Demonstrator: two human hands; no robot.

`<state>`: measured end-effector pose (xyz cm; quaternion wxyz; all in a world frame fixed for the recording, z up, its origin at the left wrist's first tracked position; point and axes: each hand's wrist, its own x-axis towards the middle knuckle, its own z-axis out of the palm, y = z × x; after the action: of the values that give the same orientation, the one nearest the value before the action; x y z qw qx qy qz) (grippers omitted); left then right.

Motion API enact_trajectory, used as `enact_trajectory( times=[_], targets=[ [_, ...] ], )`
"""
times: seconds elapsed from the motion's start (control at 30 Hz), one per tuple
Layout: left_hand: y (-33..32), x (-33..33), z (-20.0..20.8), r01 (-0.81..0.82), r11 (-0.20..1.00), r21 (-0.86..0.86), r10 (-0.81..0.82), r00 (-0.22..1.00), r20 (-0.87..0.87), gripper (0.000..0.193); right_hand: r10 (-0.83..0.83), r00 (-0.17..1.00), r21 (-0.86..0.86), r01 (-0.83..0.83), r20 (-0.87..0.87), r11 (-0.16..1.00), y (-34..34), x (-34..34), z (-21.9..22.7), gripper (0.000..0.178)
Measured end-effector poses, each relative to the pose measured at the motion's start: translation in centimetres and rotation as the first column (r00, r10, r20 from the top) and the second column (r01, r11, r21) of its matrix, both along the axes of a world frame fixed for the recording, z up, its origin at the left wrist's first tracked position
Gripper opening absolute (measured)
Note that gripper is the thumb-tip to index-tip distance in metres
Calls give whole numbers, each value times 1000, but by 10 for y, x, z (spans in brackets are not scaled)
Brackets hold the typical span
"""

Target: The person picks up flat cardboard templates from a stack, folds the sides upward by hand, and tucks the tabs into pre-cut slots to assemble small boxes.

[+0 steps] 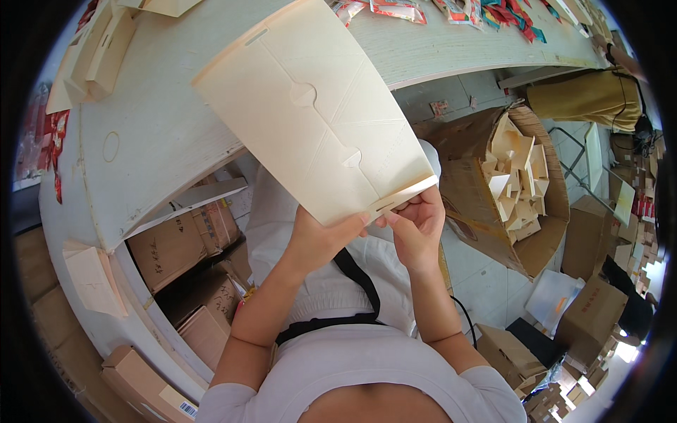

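A cream paperboard box (317, 113), mostly flat, tilts over my lap and the table's front edge. Its upper face shows two round interlocked tabs along a center seam. A narrow flap with a slot runs along each short end. My left hand (321, 236) is closed on the near end, thumb on top, its other fingers hidden beneath the board. At the near flap, my right hand (417, 222) pinches the edge beside the slot, fingers curled. The two thumbs are close together.
The curved white table (162, 92) carries cream cartons (109, 53) at the far left and red packets (398, 8) at the back. On my right stands a large cardboard box (462, 141) full of folded cream pieces. Another person's arm (624, 60) shows at far right.
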<state>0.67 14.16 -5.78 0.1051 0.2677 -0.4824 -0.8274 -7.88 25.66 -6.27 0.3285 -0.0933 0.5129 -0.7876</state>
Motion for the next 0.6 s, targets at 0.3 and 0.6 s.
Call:
enact_trajectory(
  times=[0.3, 0.6],
  targets=[
    [5, -1, -4, -35, 999, -30, 35, 999, 19, 26, -75, 997, 113, 76, -11, 991, -6, 2, -6, 39],
    [-2, 2, -2, 4, 999, 36, -6, 999, 50, 24, 1, 1000, 66, -1, 5, 998, -3, -5, -5, 30]
  ],
)
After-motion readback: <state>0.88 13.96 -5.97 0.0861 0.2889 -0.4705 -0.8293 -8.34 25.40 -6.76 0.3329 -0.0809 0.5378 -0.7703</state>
